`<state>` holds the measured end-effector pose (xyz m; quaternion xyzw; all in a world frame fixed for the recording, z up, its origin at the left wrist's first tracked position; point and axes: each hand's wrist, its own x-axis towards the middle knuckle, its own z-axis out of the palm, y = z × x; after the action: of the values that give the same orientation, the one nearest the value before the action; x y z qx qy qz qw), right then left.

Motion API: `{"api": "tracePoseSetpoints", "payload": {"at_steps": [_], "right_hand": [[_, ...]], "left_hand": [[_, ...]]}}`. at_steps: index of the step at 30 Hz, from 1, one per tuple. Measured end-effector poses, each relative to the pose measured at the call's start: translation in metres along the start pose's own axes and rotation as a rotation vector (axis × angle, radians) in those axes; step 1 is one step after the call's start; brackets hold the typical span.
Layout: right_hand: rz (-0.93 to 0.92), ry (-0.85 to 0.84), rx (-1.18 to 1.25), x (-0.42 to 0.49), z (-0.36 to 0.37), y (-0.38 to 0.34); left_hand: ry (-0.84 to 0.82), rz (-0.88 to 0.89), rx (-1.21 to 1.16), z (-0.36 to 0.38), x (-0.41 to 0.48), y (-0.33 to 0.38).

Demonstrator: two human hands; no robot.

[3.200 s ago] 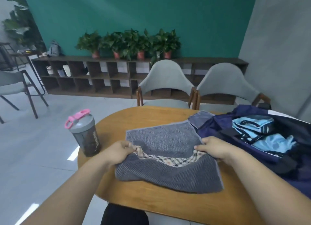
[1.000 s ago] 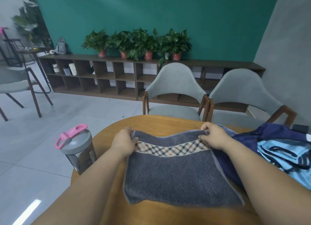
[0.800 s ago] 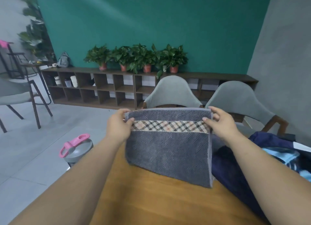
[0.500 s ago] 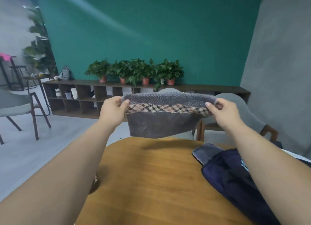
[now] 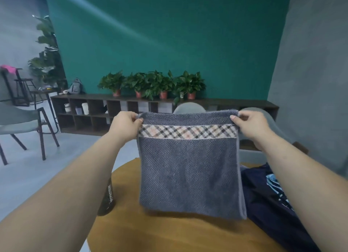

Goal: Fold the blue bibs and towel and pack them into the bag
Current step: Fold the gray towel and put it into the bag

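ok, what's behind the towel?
The top of a chair shows above the towel; table and bag show at its sides. The rest of the chair and the table's middle are covered.

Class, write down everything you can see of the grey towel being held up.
The grey-blue ribbed towel hangs upright, flat and square-looking, apparently folded double. A beige, black and pink plaid band crosses it near the top. The left hand and right hand each pinch one top corner. Its lower edge hangs over the round wooden table; whether it touches is unclear.
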<state>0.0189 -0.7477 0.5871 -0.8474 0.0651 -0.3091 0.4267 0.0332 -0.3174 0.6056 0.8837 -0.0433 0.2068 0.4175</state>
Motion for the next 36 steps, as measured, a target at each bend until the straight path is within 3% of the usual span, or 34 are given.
{"api": "tracePoseSetpoints", "payload": {"at_steps": [2,7,13,16,21,25,30,36], "right_hand": [[0.057,-0.024,0.040,0.000,0.004,0.007],[0.026,0.062,0.215,-0.005,0.007,0.004],[-0.074,0.107,0.198,-0.064,0.012,-0.001],[0.036,0.063,0.173,-0.120,0.041,0.038],[0.154,-0.155,-0.055,-0.224,0.078,0.129],[0.071,-0.116,-0.142,-0.256,0.078,0.143],[-0.009,0.028,-0.126,-0.273,0.068,0.125],[0.056,0.060,-0.084,-0.289,0.064,0.112]], "left_hand": [[0.019,-0.009,-0.005,0.005,-0.004,0.001],[0.042,-0.020,-0.372,0.017,-0.004,0.013],[0.191,0.060,-0.302,0.038,-0.039,0.002],[0.143,-0.091,-0.281,0.079,-0.088,-0.043],[-0.048,-0.336,-0.063,0.129,-0.182,-0.144],[0.003,-0.226,0.020,0.132,-0.216,-0.169],[0.111,-0.120,-0.076,0.118,-0.228,-0.160],[0.118,-0.157,-0.111,0.111,-0.244,-0.153]]}}
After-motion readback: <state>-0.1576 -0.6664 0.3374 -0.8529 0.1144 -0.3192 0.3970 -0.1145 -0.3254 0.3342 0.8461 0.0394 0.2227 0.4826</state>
